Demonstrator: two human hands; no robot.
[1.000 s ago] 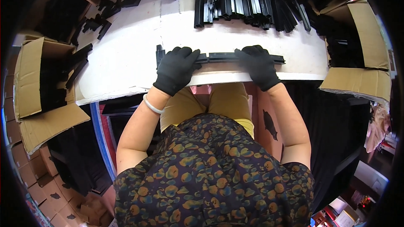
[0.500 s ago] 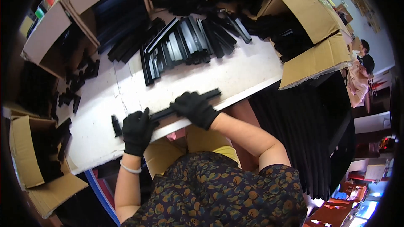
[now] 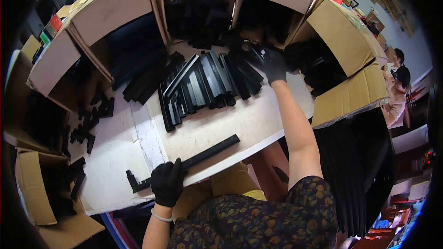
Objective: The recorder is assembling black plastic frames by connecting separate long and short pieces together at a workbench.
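Observation:
My left hand (image 3: 167, 183), in a black glove, is closed round a long black bar (image 3: 211, 153) near the front edge of the table. At the bar's left end, an L-shaped black corner piece (image 3: 134, 183) lies in line with it; my glove hides part of the joint. My right hand (image 3: 273, 66), also gloved, is stretched out to the back right, at the edge of a heap of black bars (image 3: 203, 83). Its fingers blend into the dark pieces there, so whether they grip one is unclear.
Open cardboard boxes (image 3: 117, 2) ring the back and sides of the white table (image 3: 110, 157). Small black corner pieces (image 3: 85, 136) lie scattered at the left. A cardboard flap (image 3: 350, 87) juts out at the right, with long black strips (image 3: 341, 175) below. Two people are far right.
My right hand has let go of the bar and reached away to the back right. My left hand stays on the bar, now joined up with the corner piece at its left end.

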